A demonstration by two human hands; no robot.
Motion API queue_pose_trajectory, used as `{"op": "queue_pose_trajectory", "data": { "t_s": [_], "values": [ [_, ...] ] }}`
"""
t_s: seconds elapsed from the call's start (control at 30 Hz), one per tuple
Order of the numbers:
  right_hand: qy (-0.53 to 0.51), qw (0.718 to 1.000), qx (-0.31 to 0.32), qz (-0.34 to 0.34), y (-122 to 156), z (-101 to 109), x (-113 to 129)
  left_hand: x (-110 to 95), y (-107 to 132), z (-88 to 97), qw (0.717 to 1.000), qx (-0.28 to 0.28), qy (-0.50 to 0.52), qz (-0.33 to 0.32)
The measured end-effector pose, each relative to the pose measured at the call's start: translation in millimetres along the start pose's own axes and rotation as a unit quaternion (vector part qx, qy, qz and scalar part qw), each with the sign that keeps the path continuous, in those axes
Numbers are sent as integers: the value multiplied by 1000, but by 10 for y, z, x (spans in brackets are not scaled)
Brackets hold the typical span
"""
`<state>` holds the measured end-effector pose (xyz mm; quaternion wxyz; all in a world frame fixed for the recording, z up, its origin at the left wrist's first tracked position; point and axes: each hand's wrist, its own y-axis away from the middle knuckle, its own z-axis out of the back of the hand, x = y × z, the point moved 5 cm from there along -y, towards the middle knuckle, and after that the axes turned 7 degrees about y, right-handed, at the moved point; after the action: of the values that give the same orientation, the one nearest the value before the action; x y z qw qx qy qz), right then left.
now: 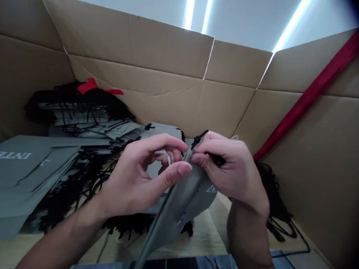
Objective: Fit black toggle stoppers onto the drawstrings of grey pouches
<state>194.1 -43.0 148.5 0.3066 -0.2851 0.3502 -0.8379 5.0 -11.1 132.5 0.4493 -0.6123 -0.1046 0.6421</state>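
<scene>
A grey paper bag [193,201] with white lettering hangs tilted, seen nearly edge-on. A knotted black cord [199,138] sticks up at its top corner. My right hand [230,164] pinches that corner and the cord between thumb and bent fingers; part of the cord is hidden in the grip. My left hand [151,172] is curved beside the bag's upper edge. Its thumb and index finger are apart, with their tips at the edge; whether they press on it is hard to see. Its other fingers are bent and partly hidden.
Flat grey bags with black cords [50,164] lie piled at the left. Behind them sits another bundle [81,116] with red strips [88,86]. Cardboard walls [157,67] enclose the work surface. A dark red band [305,97] slants at the right, above loose black cords [272,194].
</scene>
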Motion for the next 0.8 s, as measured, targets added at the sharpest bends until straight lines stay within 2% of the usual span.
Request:
{"op": "queue_pose_trajectory", "data": {
  "t_s": [0.13, 0.33, 0.43, 0.6, 0.8],
  "values": [
    [9, 996, 35, 80, 14, -70, 109, 73, -26, 22, 997, -39, 54, 33],
    [25, 992, 79, 99, 27, -114, 139, 62, -15, 29, 999, -35, 28, 11],
    [14, 996, 50, 75, 21, -78, 143, 74, -19, 47, 998, -50, 38, 17],
    [38, 998, -49, 8, 35, 11, 143, 73, -42, 95, 996, -82, 44, 7],
    [25, 997, -72, -4, 27, -11, 121, 63, -33, 71, 996, -72, 55, 3]
  ]
}}
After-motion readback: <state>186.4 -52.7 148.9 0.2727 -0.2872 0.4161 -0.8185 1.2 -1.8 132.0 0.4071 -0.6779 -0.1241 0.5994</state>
